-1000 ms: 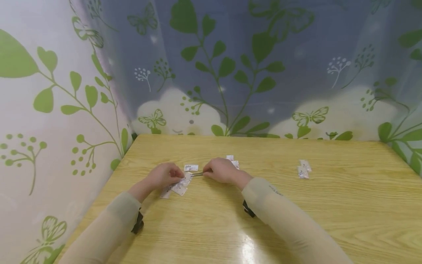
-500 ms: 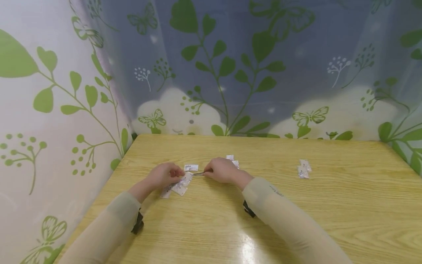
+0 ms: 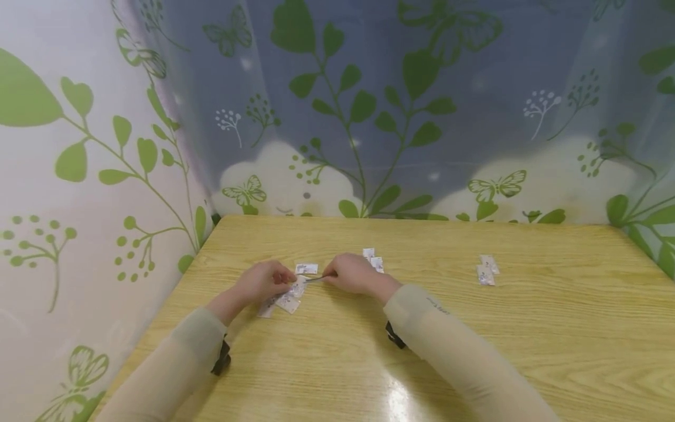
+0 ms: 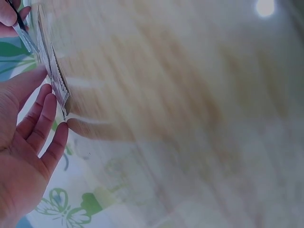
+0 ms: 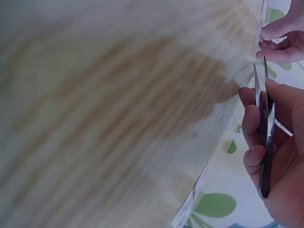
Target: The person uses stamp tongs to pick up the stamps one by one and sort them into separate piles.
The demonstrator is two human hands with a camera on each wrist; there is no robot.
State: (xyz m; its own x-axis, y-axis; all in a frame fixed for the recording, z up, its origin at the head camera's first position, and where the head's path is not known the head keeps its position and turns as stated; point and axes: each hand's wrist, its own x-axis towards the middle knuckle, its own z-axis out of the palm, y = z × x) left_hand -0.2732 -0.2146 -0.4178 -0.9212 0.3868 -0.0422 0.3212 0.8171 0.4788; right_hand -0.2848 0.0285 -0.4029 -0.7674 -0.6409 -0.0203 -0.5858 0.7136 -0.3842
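My left hand (image 3: 266, 281) pinches a small white, silvery packet (image 3: 299, 286) with dark print between thumb and fingertips. Under and beside it lie overlapping packets (image 3: 287, 302), partly covered by that hand. In the left wrist view the packet edges (image 4: 58, 80) stand close at the fingertips, one edge zigzag-cut. My right hand (image 3: 352, 273) grips metal tweezers (image 3: 317, 278), their tips pointing left to the pinched packet's upper right edge. Seen from the right wrist, the tweezers (image 5: 267, 156) lie along the fingers with tips slightly apart.
One more packet (image 3: 307, 268) lies just behind the pile. Behind the right hand is a partly hidden group of packets (image 3: 377, 263). Two overlapping packets (image 3: 486, 275) rest farther right on the wooden table (image 3: 554, 316). A leaf-patterned curtain (image 3: 337, 117) encloses the back and left.
Both hands stay nearly in place. The tweezers' two arms, seen apart in the head view a second ago, now show as almost one line, and the right hand has shifted slightly left.
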